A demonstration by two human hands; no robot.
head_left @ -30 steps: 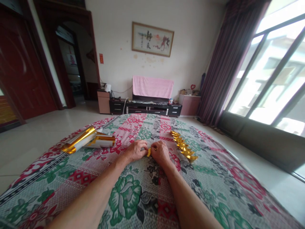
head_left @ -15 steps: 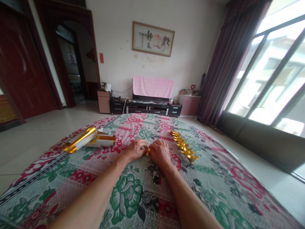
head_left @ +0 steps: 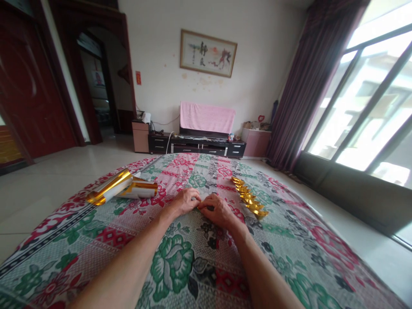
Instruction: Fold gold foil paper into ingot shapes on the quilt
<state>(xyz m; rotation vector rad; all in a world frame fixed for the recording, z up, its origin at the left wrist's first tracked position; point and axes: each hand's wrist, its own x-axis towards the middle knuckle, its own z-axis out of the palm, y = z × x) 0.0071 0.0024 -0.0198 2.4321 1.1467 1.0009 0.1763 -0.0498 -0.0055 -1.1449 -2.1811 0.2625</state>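
At the middle of the round table, my left hand (head_left: 186, 201) and my right hand (head_left: 216, 210) meet with their fingertips almost touching. Both are closed in a pinch around a small piece of gold foil paper, which the fingers now cover almost wholly. To the right of my right hand, several folded gold paper ingots (head_left: 249, 198) stand in a slanting row. Left of my left hand lie curled gold-and-white foil sheets (head_left: 112, 187), one partly over another (head_left: 141, 189).
A flowered cloth (head_left: 174, 266) in red, green and grey covers the table. Beyond its far edge stands a low black TV cabinet (head_left: 189, 146), with a pink towel (head_left: 207, 116) over the screen. A purple curtain (head_left: 299, 90) and large windows are at the right.
The gold piece showed between my fingertips before and is now hidden by them. My right hand has turned and lowered slightly, its fingers closer to my left hand.
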